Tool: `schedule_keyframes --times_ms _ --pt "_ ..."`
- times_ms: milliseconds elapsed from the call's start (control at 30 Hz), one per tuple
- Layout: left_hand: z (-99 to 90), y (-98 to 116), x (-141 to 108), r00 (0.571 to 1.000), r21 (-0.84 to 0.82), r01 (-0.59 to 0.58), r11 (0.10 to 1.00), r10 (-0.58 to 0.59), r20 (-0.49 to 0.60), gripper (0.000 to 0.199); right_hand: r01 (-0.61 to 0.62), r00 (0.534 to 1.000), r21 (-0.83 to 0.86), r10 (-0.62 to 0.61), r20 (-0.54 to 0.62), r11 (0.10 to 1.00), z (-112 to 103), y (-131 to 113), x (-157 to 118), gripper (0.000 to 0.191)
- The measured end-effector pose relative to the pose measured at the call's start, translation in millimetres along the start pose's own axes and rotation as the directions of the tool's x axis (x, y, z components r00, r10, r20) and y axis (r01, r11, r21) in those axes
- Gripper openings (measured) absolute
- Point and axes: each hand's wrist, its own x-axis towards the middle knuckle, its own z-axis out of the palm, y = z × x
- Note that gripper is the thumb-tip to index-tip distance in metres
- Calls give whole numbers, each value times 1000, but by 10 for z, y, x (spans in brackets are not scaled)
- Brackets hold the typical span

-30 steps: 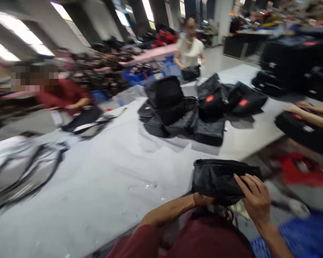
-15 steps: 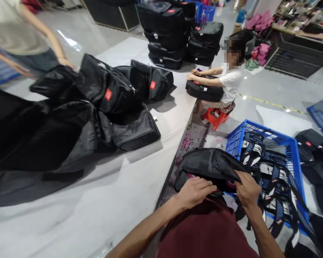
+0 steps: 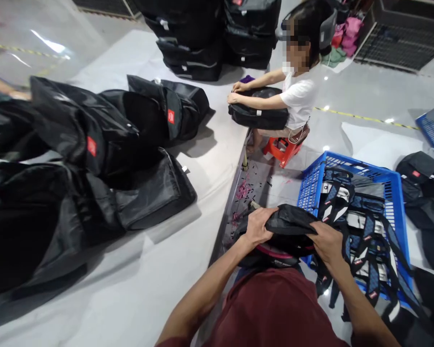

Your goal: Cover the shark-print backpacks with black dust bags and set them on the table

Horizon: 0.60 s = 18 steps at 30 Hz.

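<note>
A black backpack (image 3: 291,218) rests against my lap, its upper edge pulled up between my two hands. On the left side of that edge, my left hand (image 3: 259,226) is closed with the fabric in its grip. My right hand (image 3: 328,242) pinches the other end of the same edge. Pink trim and pale lettering show on the lower part of the bag. The inside is dark and I cannot make out what it holds.
Black bags with red labels (image 3: 144,120) lie on the white table (image 3: 181,270) to the left. A seated person (image 3: 300,91) handles another black bag (image 3: 258,118). On the right stands a blue crate (image 3: 401,217) of straps. Stacked black bags (image 3: 188,53) are at the back.
My left hand has moved up from the bag's opening onto its upper edge, which is now raised and stretched between both hands. The view has shifted, and the person at far left is mostly out of it.
</note>
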Motion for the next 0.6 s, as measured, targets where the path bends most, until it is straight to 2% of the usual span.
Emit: schedule_keyframes --times_ms 67,100,167,200,300,400,433,500,600 --pt "-45 -34 193 993 -130 117 985 -115 24 52 -64 980 71 49 193 995 52 201 329 63" --pt "-73 -47 306 980 -192 200 961 -193 55 43 -126 946 117 84 313 985 89 302 500 65" --pt "-120 -75 544 929 -294 369 882 -345 133 28 -275 843 198 137 521 941 207 489 836 69" --pt "-132 -95 658 897 -330 443 834 -408 172 28 -349 792 223 159 590 910 296 568 992 72" --pt "-115 -188 932 782 -361 624 693 -561 273 48 -578 688 268 284 668 771 685 715 1376 83" --pt "-79 -309 1045 635 -292 772 564 -696 335 65 -730 614 302 394 683 613 1153 700 1597 89" --pt "-83 -338 1044 605 -269 796 542 -722 336 68 -742 610 317 398 685 591 1286 668 1632 90" --pt "-127 -349 994 588 -252 809 532 -738 330 69 -736 622 348 378 686 581 1471 598 1653 90" --pt "-241 -217 842 573 -294 818 495 -748 335 65 -710 661 386 369 654 588 1509 566 1606 87"
